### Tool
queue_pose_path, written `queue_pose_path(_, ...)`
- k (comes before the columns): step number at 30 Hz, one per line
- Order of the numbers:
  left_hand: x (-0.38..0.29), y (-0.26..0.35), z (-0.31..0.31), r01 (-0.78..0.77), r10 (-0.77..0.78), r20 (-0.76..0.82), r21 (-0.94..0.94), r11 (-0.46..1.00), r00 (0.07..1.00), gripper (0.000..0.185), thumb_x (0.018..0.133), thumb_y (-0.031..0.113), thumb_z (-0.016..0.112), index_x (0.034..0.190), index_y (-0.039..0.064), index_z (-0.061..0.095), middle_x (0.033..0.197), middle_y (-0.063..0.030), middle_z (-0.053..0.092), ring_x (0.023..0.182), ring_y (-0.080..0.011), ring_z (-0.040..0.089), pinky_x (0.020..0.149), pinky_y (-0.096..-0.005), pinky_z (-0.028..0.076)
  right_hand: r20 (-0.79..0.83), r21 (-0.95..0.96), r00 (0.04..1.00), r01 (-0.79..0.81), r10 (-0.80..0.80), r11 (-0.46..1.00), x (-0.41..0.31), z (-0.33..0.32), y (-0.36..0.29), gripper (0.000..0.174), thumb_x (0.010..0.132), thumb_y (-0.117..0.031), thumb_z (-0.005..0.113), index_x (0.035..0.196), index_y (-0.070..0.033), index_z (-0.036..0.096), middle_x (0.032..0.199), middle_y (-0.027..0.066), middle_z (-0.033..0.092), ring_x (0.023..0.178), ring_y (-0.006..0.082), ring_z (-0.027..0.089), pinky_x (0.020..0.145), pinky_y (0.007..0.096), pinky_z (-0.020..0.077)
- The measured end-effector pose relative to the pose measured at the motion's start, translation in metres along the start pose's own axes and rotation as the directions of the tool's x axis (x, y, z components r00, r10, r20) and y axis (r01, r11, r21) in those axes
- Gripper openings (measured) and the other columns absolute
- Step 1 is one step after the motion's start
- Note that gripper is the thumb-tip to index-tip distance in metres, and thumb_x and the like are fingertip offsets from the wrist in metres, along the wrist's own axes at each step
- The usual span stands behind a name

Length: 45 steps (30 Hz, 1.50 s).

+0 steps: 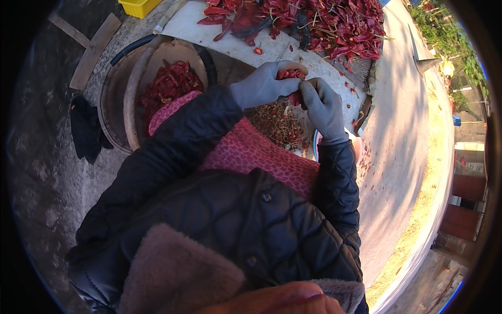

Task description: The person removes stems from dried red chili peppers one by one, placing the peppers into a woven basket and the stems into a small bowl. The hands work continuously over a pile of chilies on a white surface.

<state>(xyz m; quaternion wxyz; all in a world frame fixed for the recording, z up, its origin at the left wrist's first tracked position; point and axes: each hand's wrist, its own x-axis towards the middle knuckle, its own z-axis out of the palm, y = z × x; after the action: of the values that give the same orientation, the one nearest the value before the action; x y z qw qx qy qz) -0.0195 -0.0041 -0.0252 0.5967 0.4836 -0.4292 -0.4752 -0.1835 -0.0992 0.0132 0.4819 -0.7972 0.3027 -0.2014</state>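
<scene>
My left hand [270,83], in a grey knit glove, is closed around dried red chili peppers [291,73]. Close beside it, my right hand [324,109], gloved alike, pinches the end of a chili with thumb and fingertips. Its exact grip is partly hidden by the fingers. Under both hands lies a heap of dry stems and chili scraps [280,127]. To the left, a woven basket [113,114] with a thick arched handle [133,94] holds more red chilies [176,84]. A large pile of dried chilies [345,27] rests on a pale sheet [188,23] ahead.
A pink-and-blue basin [357,147] is partly behind my right sleeve. On the left are a dark cloth [86,129], a wooden T-shaped tool [96,51] and a yellow plastic crate [139,7]. Yellow grain [417,196] lies spread along the concrete at right.
</scene>
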Motion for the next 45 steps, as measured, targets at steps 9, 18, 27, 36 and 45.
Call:
queue_pose_path(9,0.0,-0.001,0.005,0.046,-0.054,0.048,0.155,0.987,0.997,0.031,0.098,0.025,0.064,0.121,0.004,0.065,0.085,-0.0013,0.066,0.07,-0.0075,0.061,0.061,-0.0234,0.05,-0.15,-0.555,0.841,0.363,-0.52,0.748,0.001,0.006,0.006,0.015,0.091,-0.02,0.066,0.085,-0.006,0.067,0.076,0.0147,0.065,0.07,0.0355,0.063,0.064,0.0431,0.0503)
queue_pose_path(18,0.0,-0.008,0.004,-0.213,0.206,0.054,0.256,0.943,0.977,0.032,0.097,0.024,0.065,0.12,0.001,0.065,0.093,-0.0053,0.07,0.082,-0.0112,0.064,0.075,-0.0296,0.054,-0.066,0.457,0.993,-0.054,0.095,0.888,-0.001,0.001,0.005,0.019,0.097,-0.019,0.06,0.094,-0.002,0.067,0.08,0.0058,0.065,0.064,0.0155,0.058,0.06,0.0296,0.0472)
queue_pose_path(27,-0.001,-0.005,0.003,-0.158,0.155,-0.047,-0.064,0.985,0.987,0.027,0.1,0.018,0.061,0.123,0.004,0.062,0.105,-0.007,0.069,0.092,-0.0126,0.065,0.085,-0.0299,0.055,0.065,0.386,0.973,-0.23,0.222,0.894,0.016,-0.016,0.028,0.036,0.103,-0.034,0.056,0.108,0.0,0.068,0.087,0.0081,0.069,0.07,0.0199,0.065,0.067,0.0351,0.052)
queue_pose_path(36,0.003,-0.005,-0.003,-0.038,0.034,-0.022,-0.241,0.97,0.999,0.027,0.101,0.02,0.061,0.126,0.009,0.06,0.11,-0.0061,0.069,0.082,-0.0074,0.063,0.063,-0.0238,0.054,-0.164,-0.8,0.961,0.003,-0.222,0.6,0.104,-0.053,0.073,0.052,0.095,-0.016,0.053,0.145,-0.027,0.048,0.124,0.018,0.064,0.111,0.0375,0.065,0.092,0.0493,0.0518)
queue_pose_path(45,0.007,-0.013,-0.005,0.038,-0.04,0.001,-0.306,0.951,0.999,0.017,0.1,0.023,0.064,0.109,0.008,0.06,0.093,-0.0013,0.064,0.074,-0.0079,0.062,0.068,-0.025,0.052,-0.195,-0.841,0.926,0.012,-0.323,0.541,0.114,-0.056,0.1,0.026,0.095,-0.025,0.059,0.119,-0.015,0.063,0.107,0.0152,0.07,0.102,0.0371,0.067,0.085,0.0498,0.052)
